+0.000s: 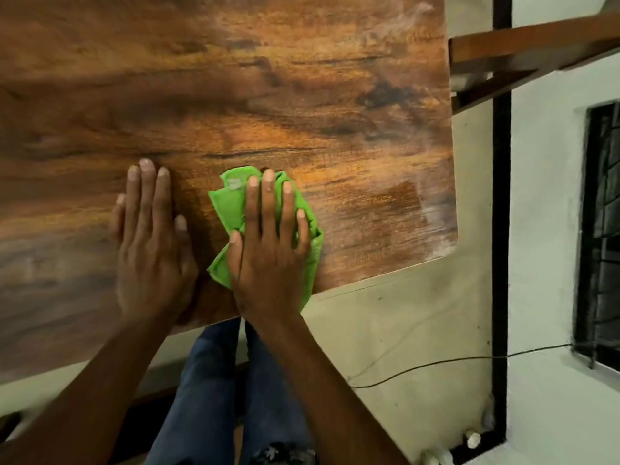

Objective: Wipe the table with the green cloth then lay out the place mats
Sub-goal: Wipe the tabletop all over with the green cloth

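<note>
Wiping well here likely means keeping the right hand (268, 250) flat and pressing evenly, working in overlapping strokes toward the pale smears near the right edge and rounded corner of the brown wood-grain bench (302, 78). The crumpled bright green cloth (228, 209) lies under that hand's palm, near the bench's front edge; straight fingers (268, 196) spread over it, pressing rather than gripping. The left hand (151, 236) rests flat and outstretched just beside it, holding nothing.

soft green cloth (235, 209), fuzzy and matt, under the right hand (268, 250); table (235, 78) smooth wood-grain, faint sheen, chalky streaks beyond.
</note>
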Tool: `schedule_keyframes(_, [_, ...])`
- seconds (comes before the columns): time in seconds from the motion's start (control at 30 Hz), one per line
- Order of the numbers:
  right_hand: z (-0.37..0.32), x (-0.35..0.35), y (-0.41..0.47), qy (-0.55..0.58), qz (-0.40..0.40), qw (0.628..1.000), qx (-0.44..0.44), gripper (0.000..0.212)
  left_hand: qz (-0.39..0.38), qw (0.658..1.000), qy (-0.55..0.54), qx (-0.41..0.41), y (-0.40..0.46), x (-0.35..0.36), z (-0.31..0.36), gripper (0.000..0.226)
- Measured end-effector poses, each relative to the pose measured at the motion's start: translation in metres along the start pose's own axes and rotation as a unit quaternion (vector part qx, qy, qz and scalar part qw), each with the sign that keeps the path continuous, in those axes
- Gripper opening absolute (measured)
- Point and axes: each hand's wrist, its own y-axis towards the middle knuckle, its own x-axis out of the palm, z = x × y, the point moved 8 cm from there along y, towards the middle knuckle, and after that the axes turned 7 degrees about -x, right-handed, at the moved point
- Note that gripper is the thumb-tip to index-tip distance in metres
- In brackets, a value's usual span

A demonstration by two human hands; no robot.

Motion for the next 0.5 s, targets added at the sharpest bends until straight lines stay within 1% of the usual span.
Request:
schedule_keyframes(0.07, [0.014,-0.002,0.006,-0.01,-0.009,0.996,-0.086,0.071,0.006,1.0,0.001,0.003,-0.001,0.001,0.001,0.056])
schedule_keyframes(0.1, [0.037,-0.003,0.008,-0.013,-0.006,0.994,-0.104,0.071,0.003,1.0,0.001,0.003,-0.002,0.003,0.001,0.056])
schedule_keyframes(0.13, [0.067,-0.006,0.009,-0.01,-0.002,0.995,-0.096,0.071,-0.005,1.0,0.0,-0.002,-0.001,0.004,0.001,0.057])
schedule_keyframes(0.27, [0.199,-0.029,0.015,-0.006,0.051,0.997,0.056,0.066,-0.038,0.999,0.012,-0.007,0.0,0.011,-0.008,0.06])
schedule_keyframes(0.33, [0.25,-0.042,0.016,-0.005,0.071,0.992,0.1,0.065,-0.042,0.999,0.017,-0.004,0.0,0.013,-0.012,0.061])
schedule_keyframes(0.4, [0.276,-0.049,0.019,0.005,0.079,0.99,0.114,0.064,-0.047,0.999,0.019,-0.008,0.0,0.015,-0.014,0.062])
schedule_keyframes(0.5, [0.279,-0.046,0.021,0.007,0.081,0.988,0.129,0.065,-0.047,0.999,0.019,-0.011,0.001,0.017,-0.018,0.063])
